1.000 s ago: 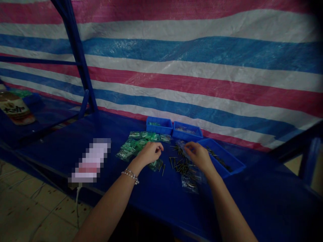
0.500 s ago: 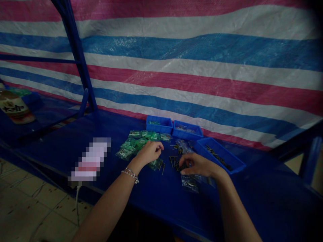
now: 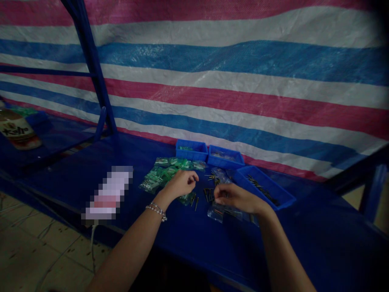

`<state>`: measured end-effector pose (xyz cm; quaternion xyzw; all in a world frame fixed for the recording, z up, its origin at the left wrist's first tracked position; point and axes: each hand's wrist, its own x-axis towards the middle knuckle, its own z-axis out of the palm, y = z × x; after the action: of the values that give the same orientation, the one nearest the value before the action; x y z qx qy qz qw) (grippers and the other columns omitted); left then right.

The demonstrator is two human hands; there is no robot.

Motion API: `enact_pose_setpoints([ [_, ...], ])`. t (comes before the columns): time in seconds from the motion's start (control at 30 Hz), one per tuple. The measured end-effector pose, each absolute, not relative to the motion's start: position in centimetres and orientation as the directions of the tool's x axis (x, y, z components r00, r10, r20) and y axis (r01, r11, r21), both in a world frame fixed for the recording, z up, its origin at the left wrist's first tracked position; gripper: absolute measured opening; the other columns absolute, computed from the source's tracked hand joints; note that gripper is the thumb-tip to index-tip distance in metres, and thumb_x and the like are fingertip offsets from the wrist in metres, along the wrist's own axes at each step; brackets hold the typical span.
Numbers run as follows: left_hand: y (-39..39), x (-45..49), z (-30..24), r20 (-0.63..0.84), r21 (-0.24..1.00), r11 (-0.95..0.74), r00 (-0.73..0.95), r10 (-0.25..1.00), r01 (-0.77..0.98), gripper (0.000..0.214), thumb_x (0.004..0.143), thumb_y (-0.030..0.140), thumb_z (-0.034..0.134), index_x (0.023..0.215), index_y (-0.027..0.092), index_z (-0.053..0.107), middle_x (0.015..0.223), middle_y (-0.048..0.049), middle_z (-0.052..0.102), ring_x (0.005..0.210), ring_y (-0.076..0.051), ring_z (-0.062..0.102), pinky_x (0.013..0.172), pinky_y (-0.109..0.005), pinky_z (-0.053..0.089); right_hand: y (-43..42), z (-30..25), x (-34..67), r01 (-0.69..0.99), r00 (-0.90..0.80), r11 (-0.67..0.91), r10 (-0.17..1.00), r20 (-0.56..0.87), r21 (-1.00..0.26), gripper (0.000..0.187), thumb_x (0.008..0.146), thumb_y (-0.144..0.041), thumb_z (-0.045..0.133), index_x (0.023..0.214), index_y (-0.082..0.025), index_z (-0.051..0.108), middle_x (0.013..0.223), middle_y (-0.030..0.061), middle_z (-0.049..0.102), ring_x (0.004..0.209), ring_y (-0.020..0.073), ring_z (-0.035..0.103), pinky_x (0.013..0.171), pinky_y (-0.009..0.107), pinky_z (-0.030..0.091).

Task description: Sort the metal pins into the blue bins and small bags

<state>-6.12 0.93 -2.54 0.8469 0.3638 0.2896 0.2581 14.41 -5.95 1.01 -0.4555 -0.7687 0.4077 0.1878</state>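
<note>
My left hand [image 3: 181, 183], with a beaded bracelet at the wrist, has its fingers curled in beside a pile of small green-and-clear plastic bags [image 3: 158, 175]. Whatever its fingertips hold, if anything, is too small to make out. Closer to the bins, my right hand [image 3: 238, 198] has thumb and forefinger pinched together. From beneath it a small clear plastic bag [image 3: 215, 213] with thin pieces inside sticks out, apparently in its grip. Thin dark metal pins or bits [image 3: 208, 194] lie between the hands. A couple more brassy ones [image 3: 196, 203] rest below my left hand.
Three blue bins stand behind: a left one [image 3: 191, 155] with green contents, a middle one [image 3: 226, 163] with clear bags, and a right one [image 3: 287, 198] with long dark pieces. A blurred-out phone-like object [image 3: 109, 192] with a cable and a bottle [image 3: 20, 132] are at left.
My right hand has shifted slightly left and its fingers have closed. The small clear bag beneath it has moved left and up. My left hand has barely moved.
</note>
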Motion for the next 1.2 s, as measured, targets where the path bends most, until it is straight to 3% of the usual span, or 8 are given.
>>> enact_pose_setpoints([
  [0.17,0.3,-5.8,-1.5,0.23,0.745,-0.552,0.633,0.74,0.374,0.02,0.07,0.013,0.048,0.085,0.013,0.061,0.071,-0.0028,0.061,0.064,-0.011,0.055,0.058,-0.019,0.04,-5.4,0.5,13.8,0.394,-0.396,0.255,0.914,0.087,-0.883,0.016,0.074,-0.032,0.053,0.072,-0.017,0.048,0.065,-0.0016,0.045,0.059,0.0099,0.042,0.055,0.022,0.033],
  [0.37,-0.2,-5.6,-1.0,0.177,0.823,-0.493,0.697,0.695,0.283,0.022,0.072,0.031,0.057,0.08,0.01,0.061,0.069,-0.0044,0.06,0.061,-0.01,0.053,0.056,-0.019,0.04,-4.6,-0.5,12.6,0.279,-0.217,0.266,0.953,0.209,-0.923,0.02,0.073,-0.036,0.054,0.072,-0.017,0.047,0.063,-0.0019,0.046,0.057,0.0099,0.044,0.055,0.023,0.034],
  [0.57,0.2,-5.5,-1.6,0.189,0.845,-0.478,0.7,0.688,0.242,0.013,0.07,0.021,0.058,0.075,0.009,0.059,0.062,-0.0017,0.055,0.054,-0.007,0.047,0.052,-0.017,0.037,-4.6,-0.4,11.5,0.142,-0.108,0.239,0.968,0.225,-0.961,0.025,0.07,-0.04,0.057,0.071,-0.018,0.045,0.062,-0.0023,0.048,0.056,0.0103,0.047,0.055,0.024,0.037],
  [0.93,0.3,-5.6,-1.6,0.238,0.813,-0.509,0.636,0.734,0.283,0.011,0.072,0.02,0.055,0.076,0.01,0.058,0.066,-0.002,0.057,0.06,-0.009,0.051,0.056,-0.019,0.039,-4.1,-1.4,11.6,0.247,-0.104,0.226,0.973,0.207,-0.942,0.028,0.069,-0.042,0.057,0.083,-0.018,0.05,0.062,-0.0016,0.052,0.055,0.0119,0.049,0.054,0.024,0.038],
  [1.2,0.5,-5.5,-1.6,0.285,0.834,-0.5,0.594,0.752,0.233,0.012,0.074,0.022,0.054,0.076,0.011,0.059,0.071,-0.0041,0.059,0.066,-0.011,0.053,0.062,-0.021,0.042,-3.4,-2.7,12.2,0.322,-0.12,0.27,0.962,0.244,-0.907,0.022,0.07,-0.038,0.056,0.074,-0.017,0.055,0.069,0.0009,0.054,0.061,0.0126,0.05,0.058,0.026,0.041],
])
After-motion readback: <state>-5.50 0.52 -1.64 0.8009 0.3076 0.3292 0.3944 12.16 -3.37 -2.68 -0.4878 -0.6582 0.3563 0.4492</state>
